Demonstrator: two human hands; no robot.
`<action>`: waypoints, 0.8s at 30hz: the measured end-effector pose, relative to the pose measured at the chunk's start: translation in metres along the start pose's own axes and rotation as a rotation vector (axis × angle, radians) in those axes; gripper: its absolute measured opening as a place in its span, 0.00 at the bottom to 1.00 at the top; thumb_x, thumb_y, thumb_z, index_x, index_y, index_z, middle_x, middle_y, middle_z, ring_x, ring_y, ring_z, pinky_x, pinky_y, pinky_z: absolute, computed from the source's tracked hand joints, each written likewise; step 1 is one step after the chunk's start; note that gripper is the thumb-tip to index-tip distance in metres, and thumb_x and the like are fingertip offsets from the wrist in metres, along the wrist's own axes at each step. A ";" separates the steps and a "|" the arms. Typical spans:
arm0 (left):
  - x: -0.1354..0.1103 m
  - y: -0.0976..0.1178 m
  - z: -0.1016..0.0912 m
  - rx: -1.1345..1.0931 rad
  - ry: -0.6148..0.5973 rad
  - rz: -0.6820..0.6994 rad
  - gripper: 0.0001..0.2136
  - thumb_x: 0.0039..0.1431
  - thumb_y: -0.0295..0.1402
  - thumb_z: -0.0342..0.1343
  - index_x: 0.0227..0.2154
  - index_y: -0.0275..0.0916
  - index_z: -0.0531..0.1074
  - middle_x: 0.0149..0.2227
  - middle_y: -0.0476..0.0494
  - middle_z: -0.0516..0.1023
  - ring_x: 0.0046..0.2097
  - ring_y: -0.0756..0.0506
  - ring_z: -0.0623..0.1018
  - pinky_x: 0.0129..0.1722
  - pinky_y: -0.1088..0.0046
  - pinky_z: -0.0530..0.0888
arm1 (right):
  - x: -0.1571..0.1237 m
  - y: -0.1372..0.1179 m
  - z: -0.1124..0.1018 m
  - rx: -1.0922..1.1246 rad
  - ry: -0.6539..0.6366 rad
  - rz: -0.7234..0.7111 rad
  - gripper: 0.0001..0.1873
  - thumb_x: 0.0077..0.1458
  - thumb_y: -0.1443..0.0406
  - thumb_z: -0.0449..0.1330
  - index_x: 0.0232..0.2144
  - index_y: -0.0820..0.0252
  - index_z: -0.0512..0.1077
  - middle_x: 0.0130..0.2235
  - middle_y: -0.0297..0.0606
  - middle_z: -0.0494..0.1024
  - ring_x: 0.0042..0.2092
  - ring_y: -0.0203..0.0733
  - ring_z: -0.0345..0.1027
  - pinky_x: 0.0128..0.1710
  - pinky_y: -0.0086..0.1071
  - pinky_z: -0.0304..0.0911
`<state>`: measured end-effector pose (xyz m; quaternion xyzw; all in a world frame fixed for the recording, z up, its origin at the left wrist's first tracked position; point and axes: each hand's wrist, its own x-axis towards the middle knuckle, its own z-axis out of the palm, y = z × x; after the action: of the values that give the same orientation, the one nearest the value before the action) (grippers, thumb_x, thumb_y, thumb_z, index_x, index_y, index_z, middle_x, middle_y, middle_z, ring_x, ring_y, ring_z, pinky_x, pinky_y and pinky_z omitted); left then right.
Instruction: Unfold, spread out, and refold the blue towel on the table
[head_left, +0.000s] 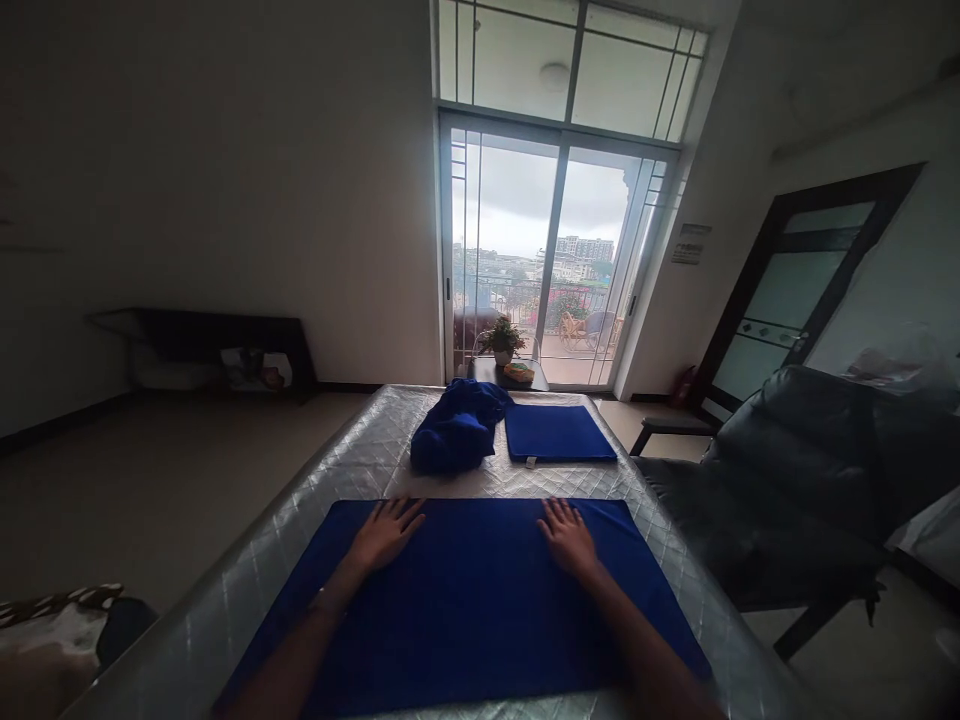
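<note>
A dark blue cloth [472, 610] lies spread flat across the near part of a table with a silvery quilted cover [315, 490]. My left hand [384, 532] rests palm down near its far left corner, fingers spread. Close to the far right corner, my right hand [568, 535] lies flat on the same cloth with its fingers stretched out. Beyond the hands sits a crumpled heap of blue cloth [456, 430]. To the right of that heap is a neatly folded blue cloth [561, 433] with a small white tag at its near edge.
A dark padded chair [780, 490] stands along the right side. Past the table's far end, a potted plant [504, 342] stands on a small table before sliding glass doors [555, 250]. A dark low piece of furniture [225, 345] is against the left wall.
</note>
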<state>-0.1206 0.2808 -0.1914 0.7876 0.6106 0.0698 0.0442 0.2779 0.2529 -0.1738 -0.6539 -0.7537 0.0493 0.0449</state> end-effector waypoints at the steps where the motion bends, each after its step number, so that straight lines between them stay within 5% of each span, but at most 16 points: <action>1: -0.004 -0.011 -0.004 -0.008 -0.002 -0.031 0.27 0.70 0.49 0.36 0.67 0.47 0.57 0.69 0.38 0.56 0.70 0.33 0.55 0.66 0.49 0.50 | -0.002 0.019 -0.003 -0.035 -0.009 0.049 0.32 0.70 0.54 0.39 0.70 0.58 0.49 0.71 0.38 0.46 0.72 0.48 0.36 0.69 0.45 0.36; 5: -0.008 -0.033 -0.009 -0.031 -0.005 -0.118 0.27 0.71 0.47 0.38 0.68 0.46 0.56 0.70 0.37 0.54 0.70 0.32 0.51 0.66 0.48 0.47 | -0.007 0.088 -0.011 -0.122 -0.032 0.266 0.32 0.70 0.54 0.39 0.71 0.58 0.45 0.72 0.39 0.45 0.72 0.47 0.37 0.69 0.46 0.37; 9: -0.002 -0.036 -0.003 -0.030 -0.009 -0.164 0.26 0.71 0.47 0.40 0.68 0.46 0.56 0.70 0.39 0.53 0.71 0.34 0.49 0.67 0.50 0.45 | -0.009 0.123 -0.008 -0.131 -0.036 0.355 0.32 0.70 0.55 0.37 0.71 0.57 0.44 0.72 0.38 0.42 0.72 0.44 0.36 0.69 0.45 0.38; 20: -0.019 -0.096 -0.006 0.002 0.000 -0.254 0.27 0.72 0.47 0.37 0.68 0.38 0.55 0.70 0.31 0.51 0.70 0.36 0.51 0.66 0.54 0.51 | -0.004 0.125 -0.008 -0.133 -0.055 0.380 0.32 0.69 0.55 0.36 0.71 0.57 0.43 0.72 0.35 0.42 0.72 0.43 0.36 0.69 0.48 0.37; 24: -0.020 -0.108 -0.011 -0.048 0.109 -0.247 0.25 0.72 0.41 0.39 0.62 0.26 0.62 0.65 0.26 0.61 0.68 0.28 0.55 0.61 0.47 0.57 | -0.002 0.115 -0.017 -0.134 -0.036 0.427 0.33 0.69 0.58 0.36 0.71 0.66 0.45 0.72 0.40 0.43 0.72 0.45 0.37 0.69 0.48 0.37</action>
<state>-0.2301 0.2883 -0.1980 0.7001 0.7027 0.1211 0.0377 0.3937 0.2673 -0.1720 -0.7990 -0.6005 0.0193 -0.0236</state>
